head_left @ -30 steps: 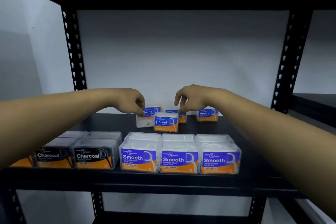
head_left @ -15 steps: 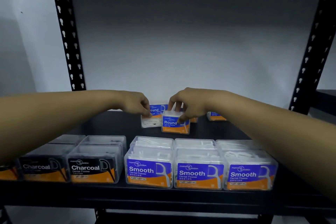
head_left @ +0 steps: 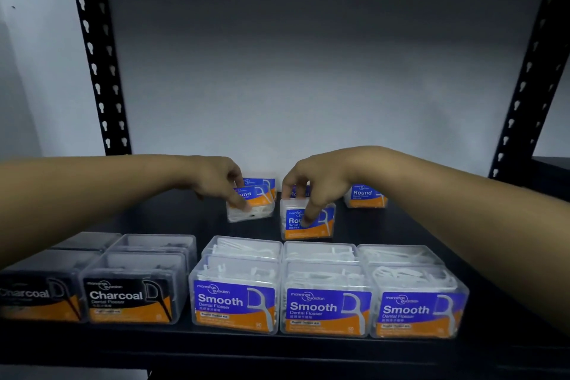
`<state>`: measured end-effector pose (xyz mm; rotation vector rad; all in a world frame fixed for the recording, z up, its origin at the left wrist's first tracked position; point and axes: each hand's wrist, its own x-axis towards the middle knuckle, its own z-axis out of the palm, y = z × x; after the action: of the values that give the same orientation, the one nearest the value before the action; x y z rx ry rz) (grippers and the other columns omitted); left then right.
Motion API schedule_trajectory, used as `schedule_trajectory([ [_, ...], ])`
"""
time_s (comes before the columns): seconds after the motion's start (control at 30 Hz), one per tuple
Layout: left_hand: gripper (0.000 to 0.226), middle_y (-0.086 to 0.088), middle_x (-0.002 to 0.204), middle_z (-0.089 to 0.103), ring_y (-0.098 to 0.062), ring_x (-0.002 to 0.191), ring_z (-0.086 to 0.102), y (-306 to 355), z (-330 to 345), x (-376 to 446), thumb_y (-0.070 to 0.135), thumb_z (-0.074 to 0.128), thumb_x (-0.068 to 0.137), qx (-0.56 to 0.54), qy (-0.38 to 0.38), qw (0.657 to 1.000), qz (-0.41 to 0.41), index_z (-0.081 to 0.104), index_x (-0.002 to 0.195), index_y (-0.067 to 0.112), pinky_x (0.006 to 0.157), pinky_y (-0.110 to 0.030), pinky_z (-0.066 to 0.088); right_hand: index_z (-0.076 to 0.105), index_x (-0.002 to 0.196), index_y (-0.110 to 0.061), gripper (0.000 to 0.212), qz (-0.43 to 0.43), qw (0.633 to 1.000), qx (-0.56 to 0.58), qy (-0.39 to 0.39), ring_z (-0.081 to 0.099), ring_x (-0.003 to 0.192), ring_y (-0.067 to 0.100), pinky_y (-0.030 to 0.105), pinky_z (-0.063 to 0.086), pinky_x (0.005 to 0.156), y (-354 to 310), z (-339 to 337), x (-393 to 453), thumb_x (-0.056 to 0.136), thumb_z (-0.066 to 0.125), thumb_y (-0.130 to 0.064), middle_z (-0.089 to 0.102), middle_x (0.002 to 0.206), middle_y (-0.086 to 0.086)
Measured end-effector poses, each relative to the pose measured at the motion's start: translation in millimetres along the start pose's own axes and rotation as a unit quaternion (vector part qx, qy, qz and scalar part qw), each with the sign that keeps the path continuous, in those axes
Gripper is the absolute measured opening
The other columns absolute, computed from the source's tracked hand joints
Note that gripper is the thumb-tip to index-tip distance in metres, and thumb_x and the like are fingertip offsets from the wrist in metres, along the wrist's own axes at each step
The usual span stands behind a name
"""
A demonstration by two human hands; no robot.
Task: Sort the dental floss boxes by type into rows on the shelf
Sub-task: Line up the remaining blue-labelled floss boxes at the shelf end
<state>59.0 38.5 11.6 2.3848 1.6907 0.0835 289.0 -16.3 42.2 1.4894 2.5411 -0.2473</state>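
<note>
On the black shelf (head_left: pixel 385 225) my left hand (head_left: pixel 222 182) grips a tilted clear "Round" floss box (head_left: pixel 256 205), lifted at its near edge. Another "Round" box (head_left: pixel 262 183) stands right behind it. My right hand (head_left: pixel 314 185) grips a second "Round" box (head_left: pixel 317 225) from above, fingers curled over its front label. A further "Round" box (head_left: pixel 365 196) stands at the back right, and one more is partly hidden behind my right hand. Three "Smooth" boxes (head_left: pixel 324 308) line the front, with more behind them. "Charcoal" boxes (head_left: pixel 129 299) stand at the front left.
Black perforated uprights stand at the left (head_left: pixel 98 71) and right (head_left: pixel 524 86) of the bay. A pale wall (head_left: pixel 308 71) closes the back. Bare shelf surface lies at the back left (head_left: pixel 172 213) and far right.
The view has moved closer and lower. My right hand has drawn its "Round" box toward the front. My left hand has tilted its "Round" box up.
</note>
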Motion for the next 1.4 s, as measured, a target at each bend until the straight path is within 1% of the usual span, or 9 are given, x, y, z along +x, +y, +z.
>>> schedule_trajectory([
  [0.07, 0.058, 0.003, 0.118, 0.063, -0.015, 0.092, 0.060, 3, 0, -4, 0.049, 0.083, 0.076, 0.041, 0.023, 0.999, 0.028, 0.062, 0.123, 0.022, 0.064, -0.021, 0.048, 0.066, 0.109, -0.031, 0.033, -0.018, 1.000, -0.001, -0.005, 0.072, 0.092, 0.017, 0.041, 0.061, 0.089, -1, 7, 4, 0.082, 0.085, -0.032, 0.074, 0.106, -0.005],
  [0.13, 0.060, 0.004, 0.115, 0.064, -0.016, 0.093, 0.062, 4, 2, -7, 0.048, 0.088, 0.069, 0.059, 0.051, 0.995, 0.060, 0.064, 0.119, 0.023, 0.070, -0.023, 0.050, 0.066, 0.103, -0.032, 0.027, -0.031, 0.999, 0.001, -0.010, 0.071, 0.091, 0.015, 0.038, 0.060, 0.089, -1, 13, 5, 0.083, 0.084, -0.032, 0.072, 0.100, -0.010],
  [0.23, 0.065, 0.006, 0.114, 0.061, -0.015, 0.095, 0.061, 6, 5, -11, 0.044, 0.094, 0.062, 0.076, 0.070, 0.990, 0.092, 0.060, 0.114, 0.024, 0.077, -0.029, 0.054, 0.067, 0.107, -0.030, 0.029, -0.041, 0.999, 0.011, -0.018, 0.069, 0.088, 0.011, 0.034, 0.059, 0.087, 0, 16, 5, 0.083, 0.084, -0.030, 0.070, 0.096, -0.014],
  [0.37, 0.062, 0.005, 0.109, 0.061, -0.014, 0.091, 0.060, 10, 6, -13, 0.036, 0.095, 0.061, 0.093, 0.063, 0.988, 0.111, 0.057, 0.108, 0.024, 0.075, -0.032, 0.054, 0.070, 0.114, -0.023, 0.036, -0.043, 0.999, 0.019, -0.023, 0.072, 0.096, 0.018, 0.038, 0.061, 0.089, 1, 17, 8, 0.082, 0.085, -0.029, 0.074, 0.108, -0.005],
  [0.5, 0.054, 0.004, 0.107, 0.065, -0.015, 0.089, 0.062, 14, 8, -15, 0.036, 0.092, 0.066, 0.119, 0.036, 0.986, 0.113, 0.060, 0.108, 0.024, 0.074, -0.029, 0.053, 0.070, 0.119, -0.021, 0.037, -0.043, 0.998, 0.019, -0.037, 0.072, 0.094, 0.018, 0.034, 0.061, 0.084, 3, 18, 7, 0.084, 0.082, -0.022, 0.072, 0.105, -0.005],
  [0.83, 0.053, 0.005, 0.103, 0.072, -0.017, 0.091, 0.069, 42, 11, -8, 0.034, 0.096, 0.061, 0.068, -0.025, 0.989, 0.126, 0.064, 0.103, 0.030, 0.084, -0.037, 0.061, 0.069, 0.122, -0.025, 0.045, -0.055, 0.997, 0.027, -0.052, 0.070, 0.100, 0.017, 0.037, 0.060, 0.089, 10, 23, 12, 0.081, 0.086, -0.020, 0.073, 0.113, -0.003],
  [1.07, 0.038, 0.008, 0.091, 0.079, -0.017, 0.092, 0.074, 48, 8, 4, 0.028, 0.096, 0.061, 0.066, -0.100, 0.988, 0.095, 0.079, 0.095, 0.027, 0.091, -0.041, 0.061, 0.069, 0.105, -0.033, 0.033, -0.050, 0.996, 0.057, -0.043, 0.067, 0.083, 0.007, 0.032, 0.058, 0.085, 12, 23, 7, 0.080, 0.087, -0.024, 0.070, 0.091, -0.015],
  [1.23, 0.030, 0.011, 0.089, 0.079, -0.012, 0.086, 0.074, 49, 5, 2, 0.026, 0.093, 0.066, 0.029, -0.087, 0.991, 0.094, 0.079, 0.092, 0.031, 0.085, -0.033, 0.062, 0.071, 0.106, -0.033, 0.036, -0.041, 0.996, 0.074, -0.012, 0.073, 0.093, 0.014, 0.038, 0.060, 0.092, 17, 17, -10, 0.076, 0.090, -0.032, 0.076, 0.100, -0.010],
  [1.4, 0.038, 0.002, 0.098, 0.080, -0.022, 0.093, 0.076, 57, -7, -3, 0.026, 0.091, 0.071, -0.008, -0.065, 0.994, 0.085, 0.077, 0.105, 0.023, 0.083, -0.038, 0.064, 0.072, 0.117, -0.031, 0.045, -0.037, 0.997, 0.069, 0.015, 0.072, 0.100, 0.014, 0.038, 0.059, 0.095, 29, 8, -30, 0.076, 0.090, -0.031, 0.076, 0.109, -0.009],
])
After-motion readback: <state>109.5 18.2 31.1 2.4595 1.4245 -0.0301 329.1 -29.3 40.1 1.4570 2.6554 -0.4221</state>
